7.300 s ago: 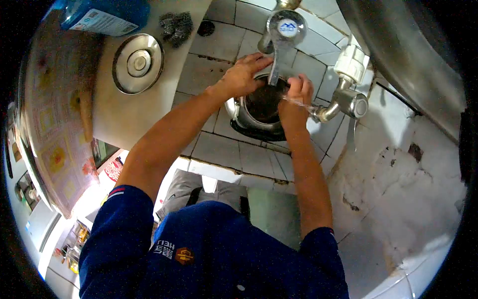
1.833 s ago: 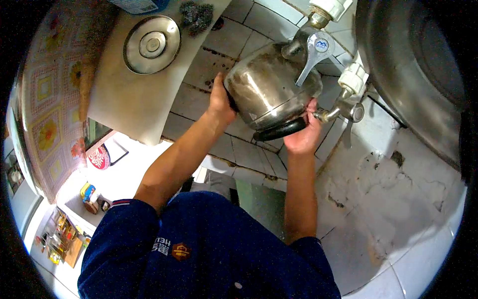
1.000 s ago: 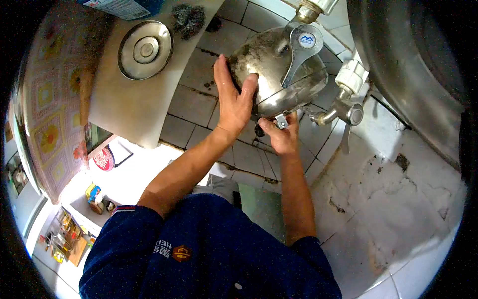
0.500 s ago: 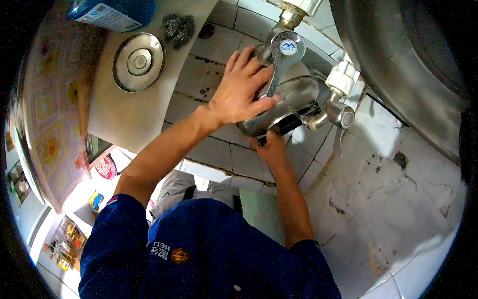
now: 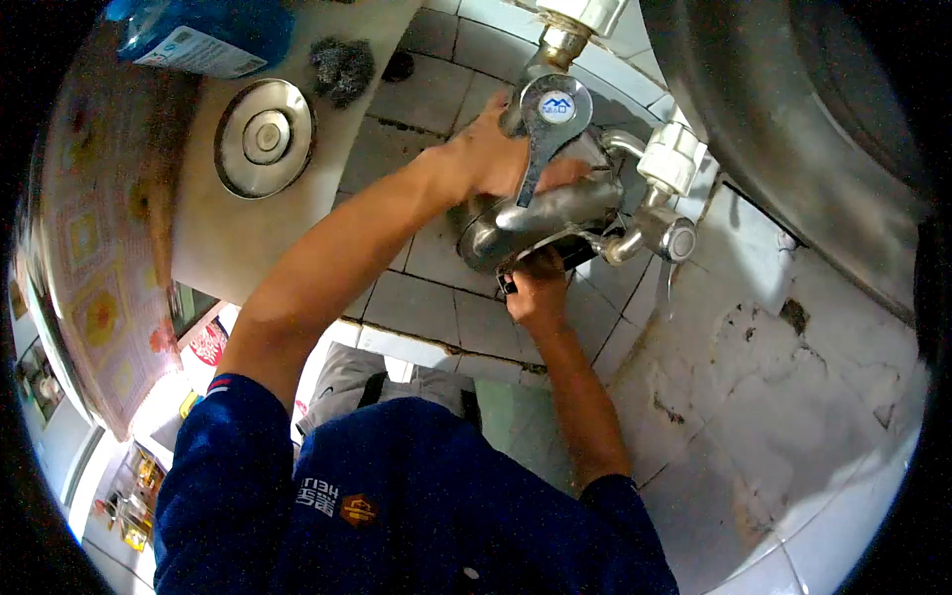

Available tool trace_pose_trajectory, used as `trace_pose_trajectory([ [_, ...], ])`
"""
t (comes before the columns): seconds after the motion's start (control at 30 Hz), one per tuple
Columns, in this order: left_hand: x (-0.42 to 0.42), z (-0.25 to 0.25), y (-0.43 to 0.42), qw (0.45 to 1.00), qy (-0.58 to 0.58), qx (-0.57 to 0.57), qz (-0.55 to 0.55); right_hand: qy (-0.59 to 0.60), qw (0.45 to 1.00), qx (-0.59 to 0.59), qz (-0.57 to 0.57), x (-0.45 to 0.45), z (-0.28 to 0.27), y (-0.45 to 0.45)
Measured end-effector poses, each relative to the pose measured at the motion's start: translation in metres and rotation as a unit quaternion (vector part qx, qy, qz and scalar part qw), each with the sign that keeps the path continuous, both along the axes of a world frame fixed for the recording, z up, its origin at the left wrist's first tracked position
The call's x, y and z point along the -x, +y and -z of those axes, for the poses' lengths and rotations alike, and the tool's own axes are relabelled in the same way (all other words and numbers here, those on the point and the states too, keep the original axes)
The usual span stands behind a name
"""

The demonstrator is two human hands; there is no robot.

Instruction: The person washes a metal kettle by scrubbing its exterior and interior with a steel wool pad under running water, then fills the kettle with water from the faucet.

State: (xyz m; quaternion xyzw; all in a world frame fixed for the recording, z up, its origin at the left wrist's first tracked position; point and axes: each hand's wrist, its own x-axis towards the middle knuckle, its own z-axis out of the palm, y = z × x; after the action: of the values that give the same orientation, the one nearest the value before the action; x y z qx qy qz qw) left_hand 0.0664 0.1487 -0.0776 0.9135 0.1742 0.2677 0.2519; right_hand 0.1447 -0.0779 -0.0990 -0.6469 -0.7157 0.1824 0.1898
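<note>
A shiny steel pot (image 5: 506, 233) with a black handle (image 5: 577, 252) is tilted below the tap (image 5: 555, 109), over the tiled basin. My right hand (image 5: 538, 293) has its fingers wrapped round the handle on the near side. Against the far side of the pot is my left hand (image 5: 486, 154), behind the tap's lever. The lever hides most of its fingers and motion smears the rest, so their pose cannot be made out. A second, smaller tap (image 5: 664, 233) juts out just right of the pot.
On the left ledge (image 5: 198, 223) lie a round steel lid (image 5: 265, 139), a steel-wool scourer (image 5: 342, 71) and a bottle of blue liquid (image 5: 203, 40). A large steel vessel (image 5: 793, 129) stands at upper right. Stained tiles (image 5: 744, 397) cover the right side.
My left hand has moved from lying spread on top of the pot to its far side, behind the lever. The pot has turned slightly; my right hand stays on its handle.
</note>
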Motion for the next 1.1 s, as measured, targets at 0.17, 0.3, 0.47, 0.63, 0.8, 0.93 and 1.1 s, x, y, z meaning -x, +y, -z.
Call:
trace_pose_trajectory([
  [0.17,0.016,-0.069,-0.049,0.993,0.015,0.016,0.115,-0.007,1.000,-0.021,0.013,0.000,0.004,-0.008],
  [0.3,0.022,-0.058,-0.069,0.998,0.016,-0.007,0.064,0.082,0.994,-0.055,0.050,-0.002,0.005,-0.001],
  [0.47,0.064,-0.064,-0.078,0.983,-0.079,0.152,-0.063,0.116,0.992,-0.017,0.047,0.002,-0.003,-0.006],
  [0.63,0.110,-0.071,-0.096,0.966,-0.084,0.152,-0.190,0.281,0.915,0.213,0.197,0.008,-0.026,-0.002],
  [0.8,0.131,-0.059,-0.126,0.884,-0.079,0.411,-0.211,0.450,0.808,0.257,0.281,0.008,-0.080,0.025],
  [0.93,0.128,-0.057,-0.147,0.795,-0.064,0.581,-0.162,0.538,0.763,0.167,0.318,0.009,-0.083,0.028],
  [1.1,0.126,-0.047,-0.155,0.697,-0.012,0.703,-0.141,0.580,0.724,0.140,0.345,0.008,-0.081,0.028],
])
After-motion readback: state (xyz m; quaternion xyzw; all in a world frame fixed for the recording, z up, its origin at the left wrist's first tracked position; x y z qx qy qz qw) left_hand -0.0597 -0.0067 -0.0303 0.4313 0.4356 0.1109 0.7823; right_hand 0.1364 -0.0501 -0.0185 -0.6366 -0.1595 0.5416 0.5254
